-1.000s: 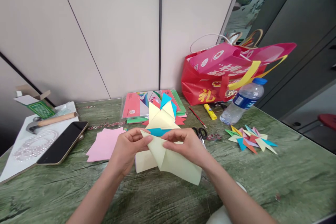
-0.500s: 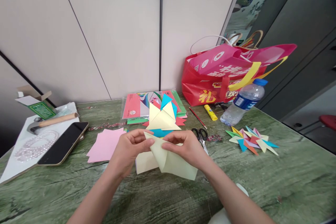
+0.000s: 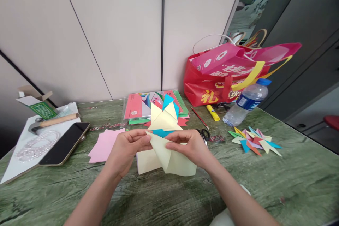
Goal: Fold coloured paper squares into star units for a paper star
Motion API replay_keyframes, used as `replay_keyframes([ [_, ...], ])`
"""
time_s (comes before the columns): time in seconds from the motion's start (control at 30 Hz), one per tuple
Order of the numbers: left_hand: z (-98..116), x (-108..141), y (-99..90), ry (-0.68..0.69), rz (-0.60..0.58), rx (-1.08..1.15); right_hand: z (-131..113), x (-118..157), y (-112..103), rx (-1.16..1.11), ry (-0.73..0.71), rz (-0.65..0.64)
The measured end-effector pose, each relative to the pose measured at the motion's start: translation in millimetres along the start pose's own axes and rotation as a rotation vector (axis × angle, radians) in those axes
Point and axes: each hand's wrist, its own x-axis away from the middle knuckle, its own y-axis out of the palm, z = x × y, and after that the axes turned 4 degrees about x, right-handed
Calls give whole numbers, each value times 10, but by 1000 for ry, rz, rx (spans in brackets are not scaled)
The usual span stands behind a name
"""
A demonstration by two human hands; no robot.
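Both hands are raised over the middle of the table around a pale yellow-green paper (image 3: 180, 163) with a folded flap. My left hand (image 3: 130, 147) pinches its pointed upper left corner between thumb and fingers. My right hand (image 3: 188, 145) grips the paper's upper edge, thumb in front and fingers behind. Under the held paper lies a cream sheet (image 3: 148, 162). Just beyond the hands are folded cream pieces (image 3: 164, 118) and blue ones (image 3: 168, 101), with red points at their sides. Pink sheets (image 3: 103, 145) lie left of my left hand.
Scissors (image 3: 205, 135), a red pencil (image 3: 200, 118), a glue stick (image 3: 212, 113), a bottle (image 3: 245, 102) and a colourful paper star (image 3: 255, 141) are to the right. A red bag (image 3: 206, 81) stands behind. At left are a phone (image 3: 65, 144), beads (image 3: 38, 145) and a hammer (image 3: 55, 122).
My right hand has shifted slightly right and up along the paper. The left fingers are nearer the paper's tip, and its lower right corner has risen a little.
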Motion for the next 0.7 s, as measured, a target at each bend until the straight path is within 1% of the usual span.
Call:
replay_keyframes([
  [0.23, 15, 5, 17, 6, 30, -7, -11, 5, -8, 1, 0, 0],
  [0.7, 21, 0, 6, 1, 21, 12, -9, 13, -12, 6, -21, 20],
])
